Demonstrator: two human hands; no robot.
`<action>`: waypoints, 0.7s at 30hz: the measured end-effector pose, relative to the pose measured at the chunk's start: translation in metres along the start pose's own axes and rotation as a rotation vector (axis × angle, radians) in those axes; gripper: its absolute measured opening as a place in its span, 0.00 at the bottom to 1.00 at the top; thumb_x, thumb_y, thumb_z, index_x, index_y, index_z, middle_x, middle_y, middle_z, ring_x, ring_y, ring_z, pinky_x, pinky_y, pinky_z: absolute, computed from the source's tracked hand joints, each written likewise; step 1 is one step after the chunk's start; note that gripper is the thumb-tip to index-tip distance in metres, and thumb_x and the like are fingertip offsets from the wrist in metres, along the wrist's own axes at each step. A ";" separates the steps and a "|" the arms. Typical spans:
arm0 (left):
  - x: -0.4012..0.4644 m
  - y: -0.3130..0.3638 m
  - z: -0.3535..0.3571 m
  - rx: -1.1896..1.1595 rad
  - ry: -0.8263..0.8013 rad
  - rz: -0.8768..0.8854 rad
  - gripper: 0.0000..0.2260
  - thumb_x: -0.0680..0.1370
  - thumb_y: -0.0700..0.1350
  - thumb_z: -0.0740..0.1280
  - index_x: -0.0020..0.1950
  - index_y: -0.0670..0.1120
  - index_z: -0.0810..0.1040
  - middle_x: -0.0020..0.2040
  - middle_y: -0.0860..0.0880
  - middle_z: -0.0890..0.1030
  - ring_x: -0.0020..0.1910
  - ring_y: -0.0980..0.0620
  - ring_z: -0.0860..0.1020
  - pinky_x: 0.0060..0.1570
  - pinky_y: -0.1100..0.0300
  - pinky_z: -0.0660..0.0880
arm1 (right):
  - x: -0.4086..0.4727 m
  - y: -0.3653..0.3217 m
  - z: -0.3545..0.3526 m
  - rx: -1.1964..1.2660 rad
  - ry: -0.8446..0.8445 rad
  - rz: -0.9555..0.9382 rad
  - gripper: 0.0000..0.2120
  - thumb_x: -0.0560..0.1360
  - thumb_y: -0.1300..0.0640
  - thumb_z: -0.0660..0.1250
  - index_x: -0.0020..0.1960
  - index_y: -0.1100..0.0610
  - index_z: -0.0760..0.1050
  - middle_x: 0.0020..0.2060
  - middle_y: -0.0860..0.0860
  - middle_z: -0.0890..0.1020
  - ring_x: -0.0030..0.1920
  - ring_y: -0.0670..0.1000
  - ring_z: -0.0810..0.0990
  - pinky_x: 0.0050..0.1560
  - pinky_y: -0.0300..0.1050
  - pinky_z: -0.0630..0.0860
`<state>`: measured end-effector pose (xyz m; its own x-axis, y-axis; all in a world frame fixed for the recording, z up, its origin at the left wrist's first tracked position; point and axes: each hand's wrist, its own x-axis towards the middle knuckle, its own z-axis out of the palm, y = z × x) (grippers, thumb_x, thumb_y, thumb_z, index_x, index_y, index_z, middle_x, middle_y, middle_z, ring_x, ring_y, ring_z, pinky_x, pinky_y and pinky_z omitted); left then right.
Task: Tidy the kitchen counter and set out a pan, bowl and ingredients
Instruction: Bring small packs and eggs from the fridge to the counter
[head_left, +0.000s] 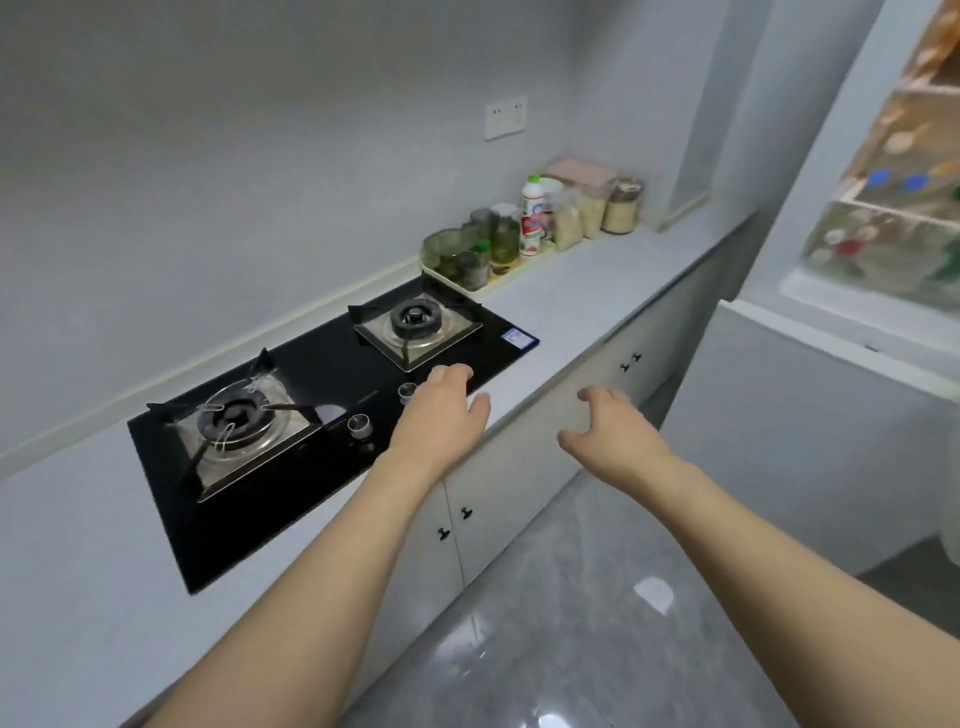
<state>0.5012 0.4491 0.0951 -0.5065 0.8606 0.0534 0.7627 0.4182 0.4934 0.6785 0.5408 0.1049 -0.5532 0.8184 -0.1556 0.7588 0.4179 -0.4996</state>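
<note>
Reaching forward over the front of the worktop (597, 291), both hands are hanging empty; the left hand (441, 410) is hovering with relaxed fingers above the front edge of the black gas hob (332, 364), just beside its right-hand knob (408, 392), and the right hand (618, 431) is spreading loosely curled fingers in front of the cabinet doors (530, 467), gripping nothing. No pan or bowl is showing anywhere in view; the only ingredients in sight are sitting at the far end of the worktop, where glass jars (493, 239) are crowding a pale tray (470, 288) beside a white bottle (532, 218) and tubs of grain (621, 208).

The risks are looking modest but real: the left hand is passing close enough to brush a knob and turn the gas on; the tray is standing right at the corner of the back burner (415, 322), so a careless reach could be knocking jars onto the grate; the fridge door (883, 208) is standing open on the right, and a turning elbow could be catching it.
</note>
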 end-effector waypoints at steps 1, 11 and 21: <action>-0.009 0.020 0.012 0.006 0.003 -0.005 0.21 0.81 0.52 0.58 0.73 0.45 0.66 0.70 0.45 0.69 0.65 0.46 0.71 0.60 0.53 0.71 | -0.010 0.022 -0.010 0.008 -0.003 0.004 0.30 0.77 0.51 0.62 0.75 0.56 0.58 0.72 0.55 0.64 0.67 0.55 0.69 0.61 0.46 0.69; -0.075 0.182 0.070 0.054 0.021 0.016 0.20 0.81 0.50 0.59 0.71 0.44 0.67 0.69 0.44 0.69 0.66 0.44 0.70 0.63 0.52 0.69 | -0.085 0.174 -0.101 0.017 0.039 0.055 0.30 0.74 0.50 0.64 0.74 0.56 0.61 0.70 0.55 0.66 0.68 0.57 0.69 0.65 0.52 0.69; -0.097 0.259 0.091 0.063 0.007 0.129 0.22 0.80 0.51 0.59 0.72 0.44 0.67 0.71 0.45 0.69 0.68 0.46 0.70 0.65 0.55 0.66 | -0.139 0.229 -0.147 0.042 0.181 0.070 0.29 0.75 0.50 0.63 0.73 0.56 0.62 0.70 0.55 0.67 0.68 0.57 0.69 0.66 0.52 0.68</action>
<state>0.7846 0.5006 0.1393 -0.4057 0.9062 0.1193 0.8450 0.3221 0.4269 0.9794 0.5803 0.1372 -0.4263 0.9038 -0.0375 0.7761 0.3441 -0.5285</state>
